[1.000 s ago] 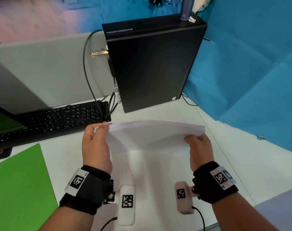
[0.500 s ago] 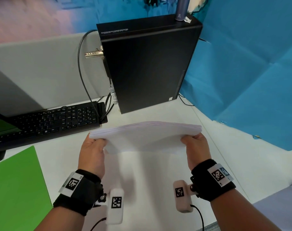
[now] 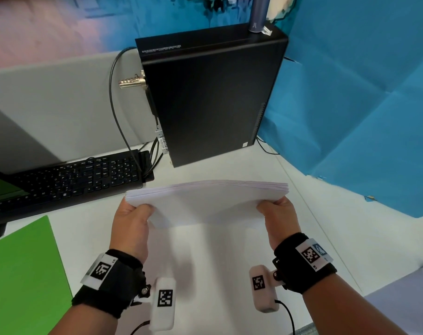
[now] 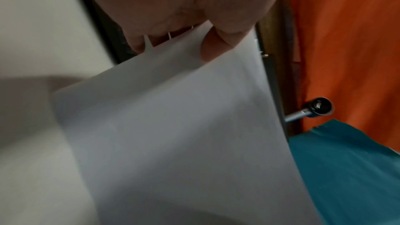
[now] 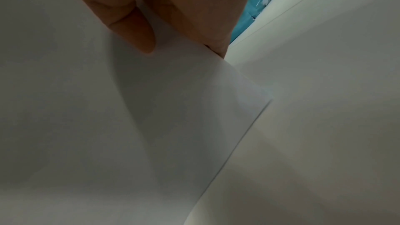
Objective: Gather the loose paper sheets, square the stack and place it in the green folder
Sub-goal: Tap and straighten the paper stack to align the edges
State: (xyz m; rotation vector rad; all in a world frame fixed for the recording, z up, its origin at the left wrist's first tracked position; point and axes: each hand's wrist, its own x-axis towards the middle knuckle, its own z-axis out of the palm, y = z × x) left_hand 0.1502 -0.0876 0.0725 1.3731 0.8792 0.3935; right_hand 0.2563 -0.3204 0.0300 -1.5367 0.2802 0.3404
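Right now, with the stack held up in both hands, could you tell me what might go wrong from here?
The paper stack hangs above the desk, gripped only at its two ends by the left hand and right hand; its middle could sag and sheets slip out. The edges look slightly fanned at the right end, so it may not yet be square. The green folder lies closed to the left, so one hand will probably have to let go to open it.

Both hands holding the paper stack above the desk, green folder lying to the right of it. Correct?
Not quite: the green folder lies to the left of the paper stack, by the left hand, as the head view shows. The rest holds: left and right hand grip the stack's ends above the desk.
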